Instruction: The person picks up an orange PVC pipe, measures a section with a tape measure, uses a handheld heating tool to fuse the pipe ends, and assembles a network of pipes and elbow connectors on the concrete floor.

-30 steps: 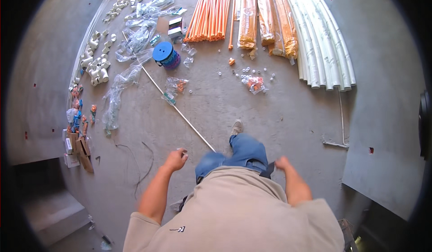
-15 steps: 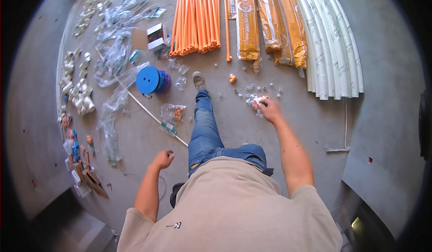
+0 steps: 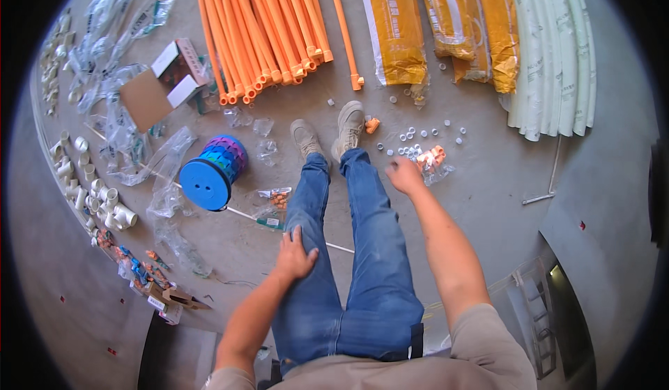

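My left hand rests on my left leg at the knee, fingers apart, holding nothing. My right hand hovers above the floor beside my right leg with its fingers curled in. Whatever it may hold is hidden. Just right of it lies a clear plastic bag with orange pipe fittings at its mouth. Small white rings are scattered on the floor beyond the hand. A lone orange fitting lies near my right shoe.
Orange pipes lie ahead, with orange-wrapped bundles and white pipes to their right. Left are a blue spool, an opened carton, white fittings and crumpled plastic film. A thin white rod crosses behind my legs.
My right hand has come away from the bag of orange fittings, which now lies beside it. My left hand has moved onto my knee and opened. Both feet now stand close together.
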